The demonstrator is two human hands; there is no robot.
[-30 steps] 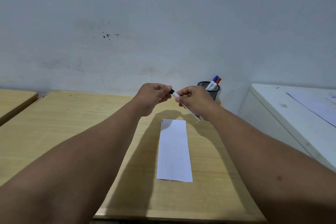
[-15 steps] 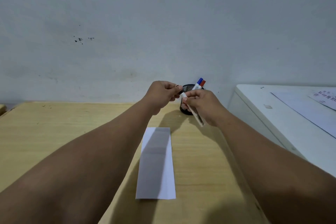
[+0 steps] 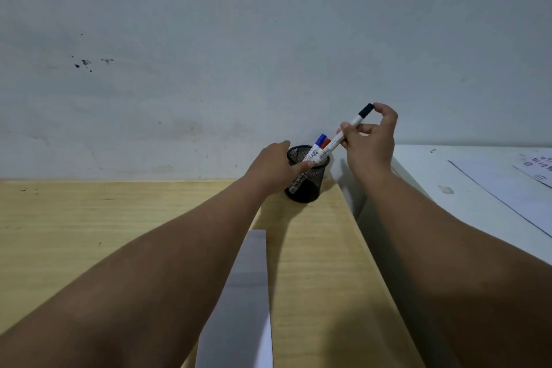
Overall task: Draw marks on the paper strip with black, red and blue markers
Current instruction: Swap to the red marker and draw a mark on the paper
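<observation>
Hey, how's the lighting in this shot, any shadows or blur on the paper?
Head view: soft, even light, no glare; the arms' shadow greys most of the paper strip; the table edges bow from wide-angle distortion; the black marker stays sharp.

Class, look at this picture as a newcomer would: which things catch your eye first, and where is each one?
First, the right hand raised before the wall, holding a capped black marker slanted down toward the black mesh pen cup. The left hand rests on that cup, where the blue marker and red marker stand. Nearer, a white paper strip lies on the wooden desk.
</observation>
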